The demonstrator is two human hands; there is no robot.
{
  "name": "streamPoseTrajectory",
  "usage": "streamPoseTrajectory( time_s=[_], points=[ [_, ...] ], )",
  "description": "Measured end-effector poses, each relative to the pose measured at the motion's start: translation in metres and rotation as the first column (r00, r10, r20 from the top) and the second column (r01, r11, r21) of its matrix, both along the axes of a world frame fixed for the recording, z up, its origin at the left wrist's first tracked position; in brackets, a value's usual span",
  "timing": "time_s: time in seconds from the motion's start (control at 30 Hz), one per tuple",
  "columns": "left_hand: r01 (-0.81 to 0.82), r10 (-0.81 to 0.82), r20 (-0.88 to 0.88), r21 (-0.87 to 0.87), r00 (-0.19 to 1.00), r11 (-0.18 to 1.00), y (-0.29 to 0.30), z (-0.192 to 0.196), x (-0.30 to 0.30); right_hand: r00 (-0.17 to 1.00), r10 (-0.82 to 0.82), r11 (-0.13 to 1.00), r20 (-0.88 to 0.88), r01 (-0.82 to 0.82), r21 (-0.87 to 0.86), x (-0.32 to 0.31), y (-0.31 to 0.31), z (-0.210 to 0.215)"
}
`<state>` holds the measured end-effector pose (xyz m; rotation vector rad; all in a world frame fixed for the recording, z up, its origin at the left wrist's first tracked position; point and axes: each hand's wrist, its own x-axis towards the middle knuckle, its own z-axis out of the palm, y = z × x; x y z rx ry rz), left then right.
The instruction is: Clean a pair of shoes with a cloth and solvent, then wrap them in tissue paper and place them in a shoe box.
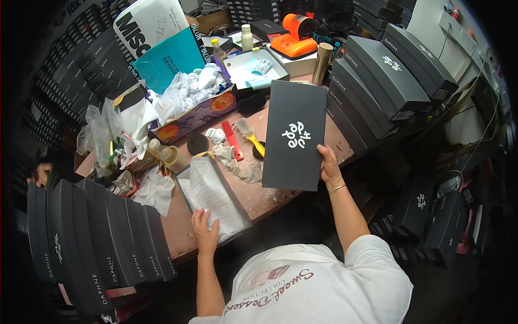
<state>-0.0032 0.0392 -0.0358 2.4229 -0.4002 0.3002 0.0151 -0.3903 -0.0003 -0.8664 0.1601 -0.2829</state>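
My right hand (329,165) grips the right edge of a black shoebox lid (283,167), which is held upright above the table with white lettering on its face. To its left an open black shoebox (242,214) lies at the table's near edge. White tissue paper (208,189) fills this box and hides whatever lies beneath. My left hand (205,229) rests with fingers spread on the near end of the paper. Beyond the box are a red brush (231,139), a yellow-handled brush (254,141) and a crumpled grey rag (237,167).
Black shoeboxes (102,232) stand in a row at the left; more shoeboxes (372,81) are stacked at the right. A purple carton (197,114) holds crumpled white paper. Behind are an orange tape dispenser (294,46), a white tray (253,67) and bottles (246,39).
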Motion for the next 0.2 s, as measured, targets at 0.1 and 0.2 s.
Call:
streamPoseTrajectory(
  time_s=[0.1,0.2],
  points=[
    [-0.005,0.005,0.025,0.0,1.0,1.0,0.0,-0.001,-0.002,0.996,0.075,0.997,0.047,-0.075,-0.014,-0.006,0.008,0.003],
    [-0.014,0.015,0.014,-0.021,1.0,1.0,0.002,-0.003,-0.001,0.995,0.09,0.996,0.052,-0.09,-0.007,-0.006,0.024,0.01]
  ],
)
